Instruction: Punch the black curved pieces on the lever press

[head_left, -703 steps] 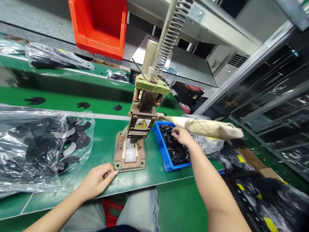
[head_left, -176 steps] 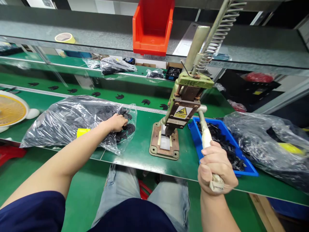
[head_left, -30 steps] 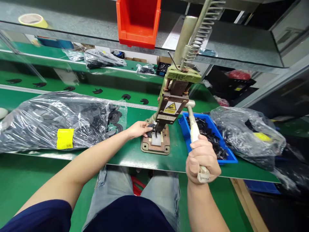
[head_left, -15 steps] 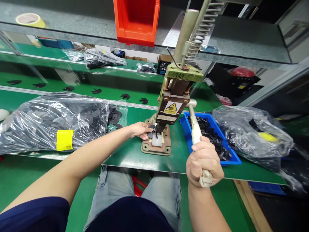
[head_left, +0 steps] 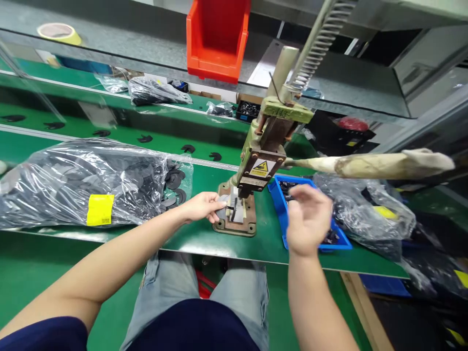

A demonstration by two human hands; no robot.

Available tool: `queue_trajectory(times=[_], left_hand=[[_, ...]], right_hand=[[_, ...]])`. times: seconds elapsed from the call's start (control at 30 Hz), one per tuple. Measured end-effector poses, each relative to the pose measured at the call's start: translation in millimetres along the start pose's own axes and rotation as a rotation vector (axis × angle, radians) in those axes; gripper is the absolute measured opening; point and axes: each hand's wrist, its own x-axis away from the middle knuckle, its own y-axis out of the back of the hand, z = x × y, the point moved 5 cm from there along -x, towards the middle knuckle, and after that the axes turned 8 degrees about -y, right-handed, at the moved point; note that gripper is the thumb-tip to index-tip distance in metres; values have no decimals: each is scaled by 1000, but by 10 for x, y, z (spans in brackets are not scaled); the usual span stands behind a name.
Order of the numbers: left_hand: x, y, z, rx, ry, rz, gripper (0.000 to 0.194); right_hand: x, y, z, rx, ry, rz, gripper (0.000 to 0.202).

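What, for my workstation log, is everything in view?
Press: one, green and brown, centre
Handle: one, off-white, right
Flat piece: one, grey, at press
Tray: one, blue, right
Small parts: many, black, in tray
Large bag: one, clear, left
Other bags: several, clear, right and back
Bench: one, green, middle
Curved pieces: six, black, beyond bench
Shelf: one, grey, top
Bin: one, red, shelf
Tape roll: one, yellow, shelf
Left hand: one, bare, at flat piece
Right hand: one, bare, above tray
Legs: two, blue-jeaned, below

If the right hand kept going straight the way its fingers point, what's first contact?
Probably the press's wrapped lever handle, just beyond the right hand in view. Depth is unclear; it might pass underneath, above the blue bin.
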Motion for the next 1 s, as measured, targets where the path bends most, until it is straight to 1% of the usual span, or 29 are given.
queue_trajectory(times=[0.03, 0.07, 0.13, 0.2, 0.27, 0.37, 0.43, 0.47, 0.5, 0.57, 0.6, 0.63, 0.67, 0.73, 0.8, 0.9, 1.0], left_hand=[[90, 5, -26, 4, -8, 10, 59], [175, 6, -52, 11, -11, 17, 59], [318, -12, -101, 29, -8, 29, 59], [421, -54, -130, 53, -3, 50, 58], [487, -102, -128, 66, 5, 74, 58], [544, -158, -77, 46, 26, 107, 58], [572, -164, -63, -17, 5, 96, 55], [584, -142, -85, -82, -41, 45, 52], [600, -108, -132, -176, -112, -37, 48], [652, -69, -283, -419, -298, -197, 41], [679, -90, -361, -540, -385, -227, 37], [695, -140, -421, -640, -452, -210, 33], [701, -204, -458, -710, -497, -161, 30], [692, -322, -476, -770, -528, -63, 33], [667, -390, -442, -779, -501, -33, 38], [631, -443, -348, -792, -426, -15, 40], [622, -476, -300, -814, -404, 6, 44]], right_hand=[[182, -92, -194, 56, -118, 131, 33], [378, -191, -367, 91, -224, 261, 33], [726, -366, -564, 110, -310, 429, 34], [954, -523, -604, 96, -326, 536, 39], [1063, -638, -552, 86, -320, 605, 38], [1087, -684, -430, 114, -280, 614, 20], [1077, -658, -367, 160, -234, 589, 15], [1076, -641, -343, 186, -207, 580, 15], [1080, -626, -326, 212, -181, 573, 14], [1093, -602, -304, 261, -132, 564, 14], [1101, -593, -299, 280, -112, 560, 14], [1109, -587, -296, 296, -93, 557, 14], [1116, -581, -295, 309, -78, 553, 15], [1130, -571, -299, 325, -52, 551, 16], [1144, -562, -307, 336, -33, 554, 16], [1170, -549, -320, 343, -20, 560, 16], [1186, -548, -332, 338, -23, 572, 17]])
